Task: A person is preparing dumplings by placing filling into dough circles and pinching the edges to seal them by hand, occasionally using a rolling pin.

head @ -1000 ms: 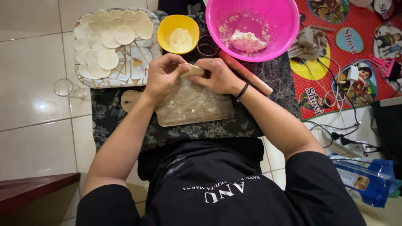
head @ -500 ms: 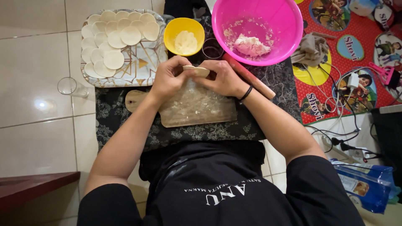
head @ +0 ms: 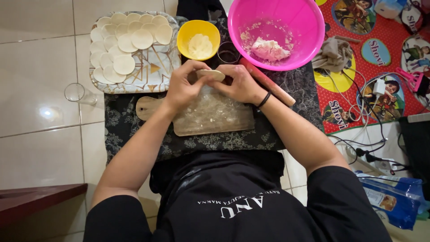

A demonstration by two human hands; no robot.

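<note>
**Dough piece shaped over the board**

A small dough piece [head: 211,74] is pinched between the left hand [head: 182,87] and right hand [head: 242,84], just above the wooden board [head: 210,117]. Even, gentle finger pressure is best applied, judging by the flat rounds on the tray [head: 152,71] beyond the board

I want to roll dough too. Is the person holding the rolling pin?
No. The rolling pin lies behind the right hand; both hands, left hand too, pinch a dough piece.

A blue plastic package [head: 389,197] lies on the floor at lower right.
</note>
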